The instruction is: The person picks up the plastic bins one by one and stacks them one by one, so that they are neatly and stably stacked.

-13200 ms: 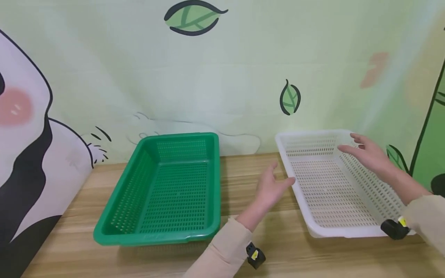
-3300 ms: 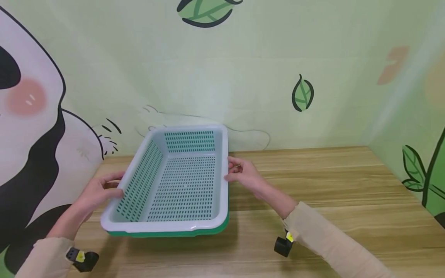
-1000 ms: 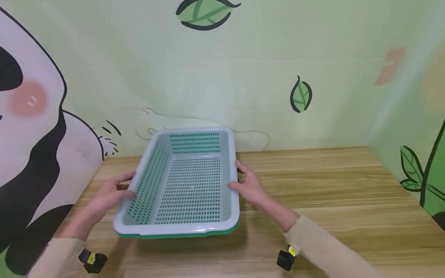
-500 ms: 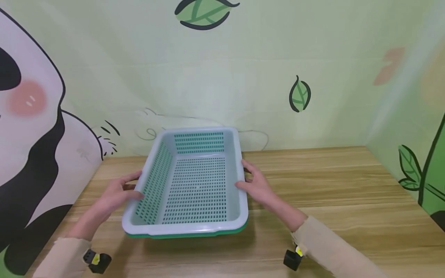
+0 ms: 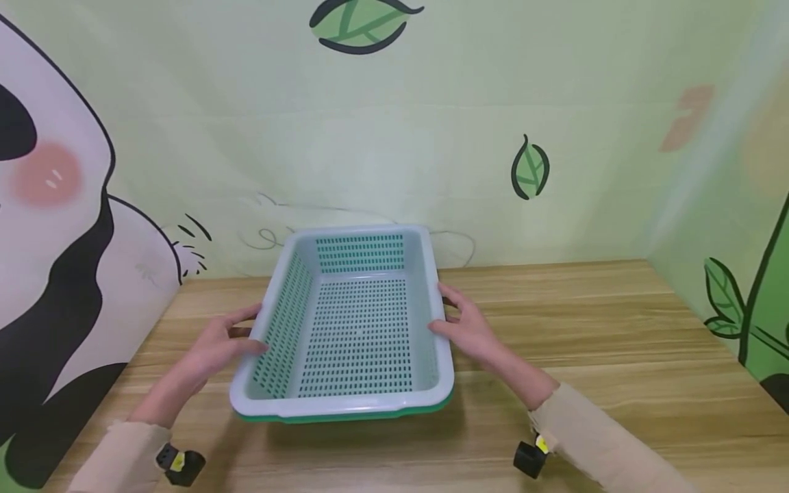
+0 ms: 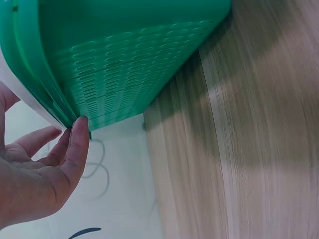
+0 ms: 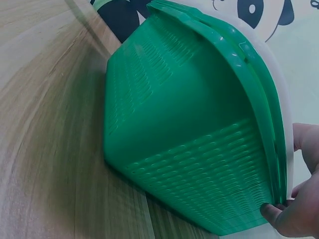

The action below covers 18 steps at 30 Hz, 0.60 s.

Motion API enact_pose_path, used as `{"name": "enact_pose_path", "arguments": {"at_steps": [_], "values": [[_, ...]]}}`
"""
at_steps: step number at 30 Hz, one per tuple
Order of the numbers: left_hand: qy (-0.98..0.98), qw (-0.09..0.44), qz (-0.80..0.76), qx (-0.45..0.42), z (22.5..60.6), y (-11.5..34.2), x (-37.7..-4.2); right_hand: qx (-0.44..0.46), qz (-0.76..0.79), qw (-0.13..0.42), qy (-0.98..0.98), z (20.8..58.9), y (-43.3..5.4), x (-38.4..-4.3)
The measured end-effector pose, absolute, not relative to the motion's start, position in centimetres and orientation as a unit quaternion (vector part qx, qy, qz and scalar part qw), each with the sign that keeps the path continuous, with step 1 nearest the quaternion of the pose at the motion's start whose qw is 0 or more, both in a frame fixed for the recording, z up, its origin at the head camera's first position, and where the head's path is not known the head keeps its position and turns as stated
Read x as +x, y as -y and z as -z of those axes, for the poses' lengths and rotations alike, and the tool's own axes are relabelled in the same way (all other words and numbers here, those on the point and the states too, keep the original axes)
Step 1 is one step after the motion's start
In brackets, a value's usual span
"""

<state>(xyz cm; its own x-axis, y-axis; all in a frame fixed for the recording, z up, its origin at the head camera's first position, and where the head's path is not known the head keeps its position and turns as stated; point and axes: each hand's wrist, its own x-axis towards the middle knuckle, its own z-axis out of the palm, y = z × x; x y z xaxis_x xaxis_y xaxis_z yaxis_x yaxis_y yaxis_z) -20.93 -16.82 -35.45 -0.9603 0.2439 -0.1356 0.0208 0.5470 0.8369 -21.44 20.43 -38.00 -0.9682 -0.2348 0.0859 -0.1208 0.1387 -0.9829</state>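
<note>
A white perforated plastic basket (image 5: 351,405) sits nested inside a green one (image 7: 179,114), left of the table's middle. From above, only a thin green edge shows below the white rim. My left hand (image 5: 216,348) grips the left long side, thumb over the white rim and other fingers outside it. On the opposite side, my right hand (image 5: 470,334) holds the rim the same way. Both wrist views show fingertips pressed under the green lip, against the layered rims. The green base appears to be on or very near the wood; exact contact is hard to tell.
The wood-grain table (image 5: 592,322) extends to the right of the baskets. Behind it hangs a pale green backdrop (image 5: 456,75) with printed leaves and a panda. Each sleeve cuff carries a small black camera (image 5: 188,468).
The green and white baskets stood apart earlier, white on the right; now white sits in green. Over the last second both hands have shifted the stack rightward, keeping their grip.
</note>
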Motion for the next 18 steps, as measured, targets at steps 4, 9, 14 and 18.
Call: {"name": "enact_pose_path", "arguments": {"at_steps": [4, 9, 14, 18], "values": [[-0.872, 0.119, -0.469, 0.074, 35.6, 16.8, -21.0, -0.114, 0.637, 0.041, -0.761, 38.0, -20.5, -21.4], [-0.871, 0.111, -0.471, 0.082, 35.6, 16.5, -21.1, -0.113, 0.635, 0.04, -0.763, 38.0, -20.8, -21.4], [-0.868, 0.106, -0.478, 0.08, 35.6, 16.1, -21.0, -0.12, 0.637, 0.04, -0.76, 38.0, -21.2, -21.3], [-0.865, 0.106, -0.485, 0.079, 35.7, 15.8, -21.0, -0.124, 0.637, 0.038, -0.759, 38.1, -21.5, -21.4]]}}
